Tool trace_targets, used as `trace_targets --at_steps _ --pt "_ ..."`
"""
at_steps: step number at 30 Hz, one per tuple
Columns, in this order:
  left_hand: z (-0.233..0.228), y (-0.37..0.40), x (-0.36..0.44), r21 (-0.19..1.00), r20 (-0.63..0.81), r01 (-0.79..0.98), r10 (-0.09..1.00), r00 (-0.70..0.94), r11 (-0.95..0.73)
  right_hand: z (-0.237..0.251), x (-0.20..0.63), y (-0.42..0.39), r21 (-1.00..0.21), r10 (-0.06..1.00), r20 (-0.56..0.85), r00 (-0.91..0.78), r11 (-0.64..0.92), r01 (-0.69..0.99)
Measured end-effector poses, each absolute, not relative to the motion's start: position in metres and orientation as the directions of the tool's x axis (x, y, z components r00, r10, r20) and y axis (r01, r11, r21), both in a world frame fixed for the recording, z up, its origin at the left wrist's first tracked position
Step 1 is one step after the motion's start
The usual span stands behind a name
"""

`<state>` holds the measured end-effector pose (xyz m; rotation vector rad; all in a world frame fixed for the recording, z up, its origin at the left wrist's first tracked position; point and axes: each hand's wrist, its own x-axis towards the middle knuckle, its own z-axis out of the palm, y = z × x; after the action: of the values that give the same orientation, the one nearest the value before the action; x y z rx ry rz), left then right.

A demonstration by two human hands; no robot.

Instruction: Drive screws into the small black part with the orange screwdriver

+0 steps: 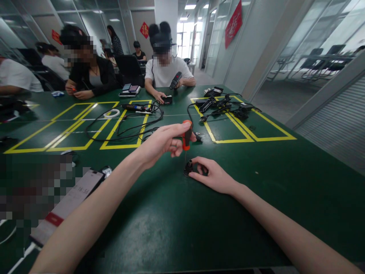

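Partly hidden under the right hand [214,176], a small black device with a short round socket [189,166] is lying on the dark green worktop [256,213]; its full shape is hard to make out, since the palm and fingers are covering most of it and pressing it flat. The left hand [159,144] is hovering just above, its fingers pinching an orange-handled screwdriver [186,137] upright, with the thin shaft pointing down to the socket; whether the tip is touching is too small to tell. Both forearms are running off the lower edge. Beyond the hands, a loose black cable [122,131] is looping across yellow taped rectangles [85,125], and a pile of black tools and cords [222,106] is sitting in the right-hand rectangle. At the lower left a white phone-like slab [71,199] is lying half cut off beside a blurred patch. Across the worktop a person in a white shirt [165,72] is gripping a black tool, with another person in black [91,76] seated alongside.
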<state>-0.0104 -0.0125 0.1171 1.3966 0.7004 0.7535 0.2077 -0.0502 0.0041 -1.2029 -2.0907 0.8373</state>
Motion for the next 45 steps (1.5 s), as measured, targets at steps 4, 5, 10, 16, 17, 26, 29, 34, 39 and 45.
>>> trace_targets --at_steps 4,5,10,16,17,26,29,34,39,45 --pt "0.1177 -0.0105 -0.0089 0.990 0.018 -0.124 0.796 0.605 0.071 0.0044 0.2075 -0.0502 -0.753 0.891 0.166 -0.422 0.391 0.529" --pt "0.1175 -0.0100 -0.0086 0.988 0.009 -0.125 0.793 0.609 0.085 0.0043 0.2075 -0.0501 -0.751 0.890 0.167 -0.424 0.393 0.530" --pt "0.1161 -0.0097 -0.0084 0.990 -0.006 -0.107 0.803 0.596 0.087 0.0042 0.2081 -0.0501 -0.739 0.887 0.167 -0.430 0.401 0.541" --pt "0.1154 -0.0121 -0.0104 0.998 -0.005 -0.052 0.832 0.554 0.041 0.0056 0.2074 -0.0509 -0.754 0.888 0.175 -0.426 0.399 0.521" --pt "0.1155 -0.0123 -0.0106 0.999 -0.006 -0.040 0.834 0.552 0.034 0.0059 0.2074 -0.0510 -0.754 0.887 0.173 -0.427 0.399 0.522" --pt "0.1196 -0.0100 -0.0099 0.993 -0.023 -0.081 0.805 0.592 0.088 0.0044 0.2078 -0.0505 -0.748 0.886 0.178 -0.427 0.404 0.527" --pt "0.1182 -0.0083 -0.0099 0.989 -0.047 -0.087 0.805 0.591 0.122 0.0050 0.2074 -0.0509 -0.749 0.889 0.173 -0.423 0.398 0.530" --pt "0.1199 -0.0116 -0.0088 0.987 -0.030 -0.112 0.815 0.579 0.115 0.0066 0.2072 -0.0511 -0.750 0.889 0.163 -0.427 0.393 0.532" --pt "0.1198 -0.0132 -0.0097 0.990 -0.017 -0.105 0.824 0.566 0.093 0.0058 0.2075 -0.0508 -0.754 0.889 0.171 -0.424 0.395 0.525" --pt "0.1155 -0.0101 -0.0116 0.993 0.013 -0.102 0.797 0.603 0.061 0.0057 0.2073 -0.0514 -0.759 0.891 0.174 -0.420 0.393 0.519"
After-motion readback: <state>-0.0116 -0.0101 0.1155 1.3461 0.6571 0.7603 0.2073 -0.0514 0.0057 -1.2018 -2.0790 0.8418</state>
